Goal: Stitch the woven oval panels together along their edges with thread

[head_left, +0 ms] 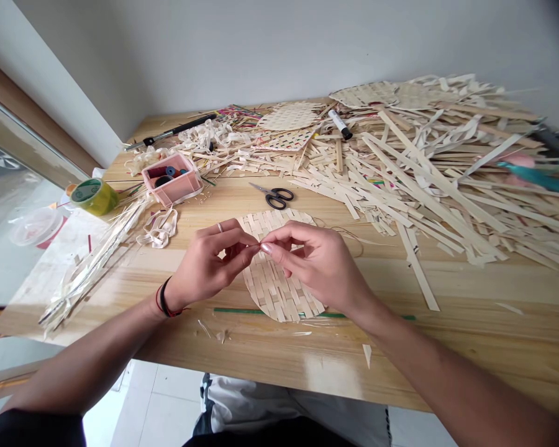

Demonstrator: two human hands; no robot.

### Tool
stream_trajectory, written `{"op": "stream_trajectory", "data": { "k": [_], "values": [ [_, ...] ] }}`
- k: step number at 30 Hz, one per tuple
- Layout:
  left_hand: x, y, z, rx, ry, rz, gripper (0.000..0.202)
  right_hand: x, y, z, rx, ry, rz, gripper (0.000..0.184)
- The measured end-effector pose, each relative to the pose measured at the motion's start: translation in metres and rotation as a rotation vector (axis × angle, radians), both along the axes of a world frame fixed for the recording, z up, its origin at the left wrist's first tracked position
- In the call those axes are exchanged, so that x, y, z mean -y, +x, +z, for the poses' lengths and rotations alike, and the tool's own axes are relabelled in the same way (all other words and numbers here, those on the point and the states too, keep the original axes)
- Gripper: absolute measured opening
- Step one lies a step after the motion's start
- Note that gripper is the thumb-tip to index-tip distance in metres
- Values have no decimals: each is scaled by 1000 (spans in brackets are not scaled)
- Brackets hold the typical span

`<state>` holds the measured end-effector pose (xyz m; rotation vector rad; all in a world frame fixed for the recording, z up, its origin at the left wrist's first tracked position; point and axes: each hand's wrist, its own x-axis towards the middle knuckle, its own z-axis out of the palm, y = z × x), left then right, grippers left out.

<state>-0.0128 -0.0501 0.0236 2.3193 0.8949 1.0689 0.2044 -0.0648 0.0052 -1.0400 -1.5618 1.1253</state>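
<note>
Over a woven round piece point(279, 292) of pale flat strips, my two hands meet with their fingertips almost touching. My left hand point(223, 254), with a ring on one finger, is closed in a thumb-and-finger pinch. Opposite it, my right hand point(310, 257) pinches the same way. What lies between the fingertips is too small to make out. A thin loose thread point(361, 239) curls over the table just beyond my right hand. The woven piece lies flat, partly covered by both hands, across a narrow green strip point(237, 310). Black-handled scissors point(276, 200) rest beyond it.
A pink box point(179, 186) with spools stands at the left, near yellow tape point(93, 197) and a strip bundle point(93, 273). Loose pale strips point(414, 180) heap across the back and right, with a glue stick point(340, 124) and other woven pieces point(291, 116).
</note>
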Motion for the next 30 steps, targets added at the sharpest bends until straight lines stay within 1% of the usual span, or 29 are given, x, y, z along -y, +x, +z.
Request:
{"op": "stream_trajectory", "data": {
  "k": [5, 13, 16, 22, 30],
  "values": [
    [1, 1, 1, -17, -22, 7, 12, -1, 1, 0, 39, 47, 41, 17],
    [1, 1, 2, -19, -66, 9, 14, -1, 2, 0, 52, 40, 95, 19],
    [1, 0, 2, -18, -79, 2, 14, -2, 3, -1, 42, 9, 140, 19],
    [1, 0, 2, 10, -109, -19, 13, -1, 4, 0, -84, -156, 250, 26],
    [0, -1, 3, 41, -166, 6, 14, -3, 5, -2, -130, -192, 273, 32]
  ]
}}
